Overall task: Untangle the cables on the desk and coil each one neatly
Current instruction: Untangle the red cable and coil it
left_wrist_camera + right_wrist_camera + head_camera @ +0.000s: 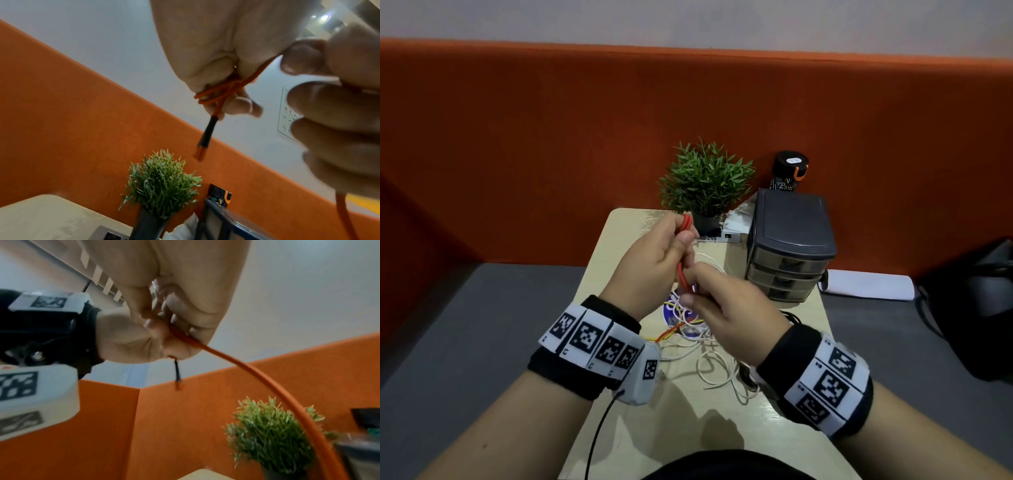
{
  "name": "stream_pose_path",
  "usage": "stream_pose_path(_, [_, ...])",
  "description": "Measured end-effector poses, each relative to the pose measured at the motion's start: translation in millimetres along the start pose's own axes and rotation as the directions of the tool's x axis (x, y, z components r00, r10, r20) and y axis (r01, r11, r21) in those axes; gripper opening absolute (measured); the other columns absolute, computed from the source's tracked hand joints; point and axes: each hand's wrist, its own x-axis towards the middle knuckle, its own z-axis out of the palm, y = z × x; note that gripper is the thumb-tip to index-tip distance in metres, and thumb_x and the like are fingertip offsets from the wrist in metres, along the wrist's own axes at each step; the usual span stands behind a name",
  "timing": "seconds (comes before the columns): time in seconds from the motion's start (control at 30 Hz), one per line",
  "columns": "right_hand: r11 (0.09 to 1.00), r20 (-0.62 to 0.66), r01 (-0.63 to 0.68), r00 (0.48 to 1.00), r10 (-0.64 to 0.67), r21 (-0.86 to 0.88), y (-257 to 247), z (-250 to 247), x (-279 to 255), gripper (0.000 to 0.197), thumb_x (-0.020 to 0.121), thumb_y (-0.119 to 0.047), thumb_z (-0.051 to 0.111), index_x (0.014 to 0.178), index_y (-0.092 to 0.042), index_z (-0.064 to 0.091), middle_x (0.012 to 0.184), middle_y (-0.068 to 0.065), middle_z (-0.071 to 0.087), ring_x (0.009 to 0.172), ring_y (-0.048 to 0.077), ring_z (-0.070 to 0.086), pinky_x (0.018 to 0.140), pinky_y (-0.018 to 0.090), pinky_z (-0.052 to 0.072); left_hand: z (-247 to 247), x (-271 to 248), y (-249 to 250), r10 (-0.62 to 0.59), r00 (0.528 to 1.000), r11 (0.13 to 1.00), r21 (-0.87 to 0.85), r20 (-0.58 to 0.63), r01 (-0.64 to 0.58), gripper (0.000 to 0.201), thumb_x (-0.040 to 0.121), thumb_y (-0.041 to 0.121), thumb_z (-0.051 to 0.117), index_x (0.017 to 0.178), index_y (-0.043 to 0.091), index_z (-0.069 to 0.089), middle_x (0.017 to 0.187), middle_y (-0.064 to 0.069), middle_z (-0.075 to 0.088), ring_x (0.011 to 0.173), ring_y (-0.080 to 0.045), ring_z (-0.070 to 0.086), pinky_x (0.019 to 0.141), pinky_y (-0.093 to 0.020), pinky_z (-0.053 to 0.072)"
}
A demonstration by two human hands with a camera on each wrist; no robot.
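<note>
- An orange partition (551, 120) is seen behind and to the left of the tabletop (606, 260).
- A grey drawer unit (791, 240) is placed at the far right of the tabletop, with a potted plant (705, 181) just beside it on the left and a dark patterned cylinder (789, 171) behind it.
- The left hand (654, 263) is raised above the tabletop. Its grip is clenched around several bundled loops of the red cable (683, 274); the loops emerge from the top of the fist.
- The right hand (719, 315) is held just beside the left hand, nearer the person. Its grip is pinched on the same red cable, just below the left fist.
- In the left wrist view, turns of the red cable are seen wrapped around the bundle at the left fingertips (240, 105), and a black-sleeved connector end (207, 134) hangs free below them.
- From the right grip, the remaining red cable is seen curving away downward in the right wrist view.
- A tangle of white cables (719, 370) lies on the tabletop beneath both hands, with yellow strands (681, 317) mixed in.
</note>
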Motion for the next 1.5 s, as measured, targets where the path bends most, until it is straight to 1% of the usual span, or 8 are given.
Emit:
stream_pose_path(0.27, [0.992, -0.450, 0.109, 0.885, -0.123, -0.056, 14, -34, 21, 0.008, 0.089, -0.027, 0.063, 0.086, -0.020, 0.065, 0.080, -0.004, 0.056, 0.076, 0.007, 0.051, 0.066, 0.025, 0.044, 2, -7, 3, -0.029, 0.994, 0.982, -0.180, 0.101, 0.047, 0.040, 0.087, 0.050, 0.043, 0.077, 0.015, 0.060, 0.050, 0.011, 0.046, 0.046, -0.003, 0.039, 0.047, -0.017, 0.029])
stream_pose_path(0.37, [0.994, -0.509, 0.103, 0.858, -0.068, 0.041, 15, -40, 28, 0.008, 0.090, -0.019, 0.061, 0.087, -0.026, 0.061, 0.084, -0.004, 0.057, 0.082, 0.001, 0.051, 0.069, 0.012, 0.039, 4, -7, 9, -0.062, 0.978, 0.902, -0.408, 0.201, 0.141, 0.024, 0.088, 0.035, 0.051, 0.078, 0.016, 0.061, 0.046, 0.010, 0.041, 0.041, -0.007, 0.032, 0.046, -0.023, 0.020])
stream_pose_path(0.63, [0.808, -0.205, -0.121, 0.936, 0.287, 0.577, 23, -1, 29, 0.039, 0.099, -0.011, 0.046, 0.098, -0.046, 0.062, 0.057, -0.005, 0.054, 0.046, 0.015, 0.044, 0.045, 0.023, 0.038, -4, 4, 27, -0.062, 0.998, 0.614, -0.788, 0.018, 0.052, 0.019, 0.090, 0.016, 0.042, 0.095, 0.003, 0.055, 0.069, -0.005, 0.070, 0.039, -0.012, 0.050, 0.047, -0.022, 0.045])
stream_pose_path(0.83, [0.796, 0.068, -0.250, 0.964, 0.256, 0.551, 21, 21, 14, 0.041, 0.101, -0.014, 0.040, 0.107, -0.053, 0.051, 0.054, -0.002, 0.056, 0.041, 0.017, 0.043, 0.045, 0.028, 0.037, -10, 10, 23, -0.131, 0.987, 0.673, -0.739, -0.093, 0.020, 0.027, 0.088, 0.020, 0.044, 0.105, 0.005, 0.058, 0.089, -0.008, 0.074, 0.048, -0.012, 0.057, 0.056, -0.020, 0.049])
stream_pose_path(0.97, [0.890, 0.150, -0.249, 0.967, 0.207, 0.383, 16, 19, 8, 0.053, 0.101, -0.020, 0.043, 0.075, -0.065, 0.053, 0.059, -0.002, 0.061, 0.046, 0.023, 0.050, 0.052, 0.028, 0.042, -10, 10, 22, -0.108, 0.981, 0.790, -0.613, -0.164, -0.015, 0.023, 0.096, 0.014, 0.041, 0.108, 0.009, 0.059, 0.086, -0.006, 0.073, 0.057, -0.014, 0.064, 0.062, -0.019, 0.050])
stream_pose_path(1.1, [0.936, 0.222, -0.237, 0.958, 0.181, 0.260, 16, 21, 3, 0.032, 0.098, -0.024, 0.047, 0.121, -0.046, 0.054, 0.066, -0.002, 0.062, 0.050, 0.013, 0.053, 0.059, 0.028, 0.047, -6, 8, 15, -0.026, 0.979, 0.936, -0.349, -0.201, -0.046, 0.023, 0.098, 0.006, 0.043, 0.116, 0.012, 0.057, 0.085, -0.004, 0.071, 0.065, -0.018, 0.067, 0.068, -0.023, 0.051])
stream_pose_path(1.3, [0.969, -0.152, -0.172, 0.968, 0.199, 0.174, 13, -4, 2, 0.006, 0.086, -0.028, 0.069, 0.083, -0.023, 0.068, 0.057, -0.007, 0.053, 0.054, 0.006, 0.046, 0.053, 0.022, 0.036, -9, -1, -3, 0.034, 0.999, 0.998, 0.057, 0.027, -0.036, 0.028, 0.093, 0.030, 0.041, 0.111, 0.025, 0.061, 0.064, 0.007, 0.058, 0.051, -0.003, 0.050, 0.054, -0.020, 0.041])
stream_pose_path(1.5, [0.994, -0.404, 0.013, 0.914, 0.034, 0.113, 3, -25, 9, 0.006, 0.078, -0.019, 0.075, 0.079, -0.020, 0.070, 0.075, -0.006, 0.062, 0.072, 0.008, 0.058, 0.063, 0.025, 0.048, -5, -13, 3, 0.017, 0.966, 1.000, -0.019, 0.259, -0.012, 0.035, 0.089, 0.054, 0.038, 0.084, 0.028, 0.060, 0.053, 0.013, 0.049, 0.048, -0.002, 0.041, 0.050, -0.021, 0.032])
